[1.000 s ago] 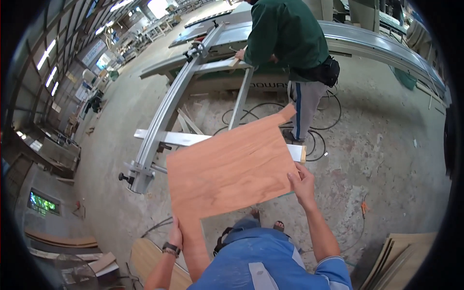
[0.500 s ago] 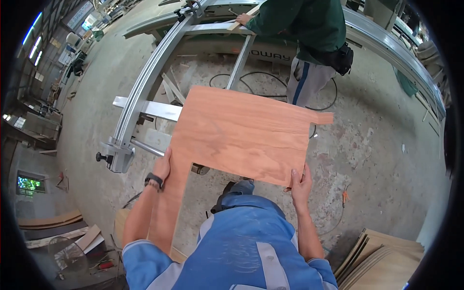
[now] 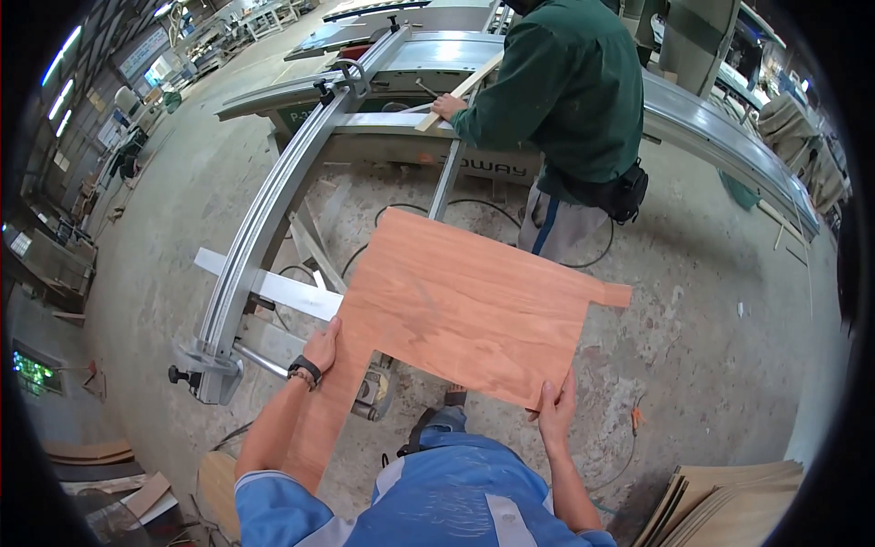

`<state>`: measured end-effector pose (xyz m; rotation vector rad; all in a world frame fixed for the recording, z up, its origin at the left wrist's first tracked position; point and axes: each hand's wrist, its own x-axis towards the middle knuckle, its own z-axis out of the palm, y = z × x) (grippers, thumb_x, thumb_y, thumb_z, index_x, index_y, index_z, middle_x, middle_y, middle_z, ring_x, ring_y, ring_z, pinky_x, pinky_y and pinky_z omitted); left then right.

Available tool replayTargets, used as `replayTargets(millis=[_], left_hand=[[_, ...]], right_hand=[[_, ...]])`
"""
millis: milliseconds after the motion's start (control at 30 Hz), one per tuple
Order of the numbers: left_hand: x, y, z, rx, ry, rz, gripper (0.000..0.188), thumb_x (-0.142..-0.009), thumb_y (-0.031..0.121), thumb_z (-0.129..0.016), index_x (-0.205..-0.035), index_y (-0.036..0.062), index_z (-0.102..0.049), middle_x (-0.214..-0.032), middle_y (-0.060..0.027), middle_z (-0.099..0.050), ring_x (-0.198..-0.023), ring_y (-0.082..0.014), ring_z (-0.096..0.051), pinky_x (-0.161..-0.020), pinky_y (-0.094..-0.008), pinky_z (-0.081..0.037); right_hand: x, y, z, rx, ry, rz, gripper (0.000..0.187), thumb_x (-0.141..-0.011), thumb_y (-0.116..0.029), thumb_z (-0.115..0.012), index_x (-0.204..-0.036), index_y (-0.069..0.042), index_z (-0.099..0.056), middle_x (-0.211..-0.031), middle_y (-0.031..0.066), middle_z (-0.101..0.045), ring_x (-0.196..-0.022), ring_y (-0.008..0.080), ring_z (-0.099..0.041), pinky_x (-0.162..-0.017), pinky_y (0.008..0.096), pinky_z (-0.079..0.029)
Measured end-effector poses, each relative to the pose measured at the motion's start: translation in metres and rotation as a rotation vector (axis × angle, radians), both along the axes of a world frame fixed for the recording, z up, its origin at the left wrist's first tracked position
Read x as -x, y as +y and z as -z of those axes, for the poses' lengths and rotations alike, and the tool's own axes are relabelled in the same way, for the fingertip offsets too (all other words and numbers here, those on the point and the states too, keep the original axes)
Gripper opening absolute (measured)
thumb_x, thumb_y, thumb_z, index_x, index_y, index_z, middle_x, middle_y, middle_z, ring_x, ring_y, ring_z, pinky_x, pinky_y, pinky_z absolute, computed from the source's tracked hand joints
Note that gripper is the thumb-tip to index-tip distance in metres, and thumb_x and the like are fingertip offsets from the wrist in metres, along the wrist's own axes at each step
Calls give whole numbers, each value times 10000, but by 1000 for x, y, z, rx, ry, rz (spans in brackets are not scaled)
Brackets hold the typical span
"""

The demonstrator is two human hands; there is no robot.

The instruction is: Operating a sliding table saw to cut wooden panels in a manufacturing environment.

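Observation:
A reddish-brown wooden panel point(image 3: 465, 301) is held up in front of me. It has a long strip running down its left side toward me and a small tab at its far right corner. My left hand point(image 3: 321, 354), with a dark band at the wrist, grips the left edge where the strip begins. My right hand point(image 3: 554, 412) pinches the near right corner, thumb on top. The fingers under the panel are hidden.
A sliding-table saw with a metal fence rail point(image 3: 264, 219) stands ahead and left. A co-worker in a green jacket point(image 3: 583, 82) leans over it, one hand by a wooden strip point(image 3: 469, 89). Stacked boards point(image 3: 720, 501) stand at lower right; a power tool point(image 3: 372, 392) shows below the panel.
The panel sits lower in the picture and tilts more, its right side down. Both hands keep their hold. More of the saw and the co-worker now shows.

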<state>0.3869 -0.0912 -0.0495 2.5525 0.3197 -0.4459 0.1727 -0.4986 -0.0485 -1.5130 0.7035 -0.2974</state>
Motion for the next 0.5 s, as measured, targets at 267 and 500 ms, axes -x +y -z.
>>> replayTargets(millis=[267,500], left_hand=[[-4,-2,13,45,51,-20,827,-883,676,-218,-979,-12,-666,-1014,-315,-599,-1046,-473,-529,-911,-469,-405],[-4,-6,15,46,60,26,860,-882,675,-205,-994,-53,-650,-977,-335,-597,-1025,-478,-535,-909,-480,-402]], right_hand=[[-7,3,-2,-1,10,31,569,-926,-136,-492,-1428,-40,-241,-830,108,-590,-507,134,-565,-348,240,-446],[-6,4,0,13,21,41,531,-924,-112,-469,-1419,-84,-276,-1005,135,-608,-558,141,-599,-348,250,-460]])
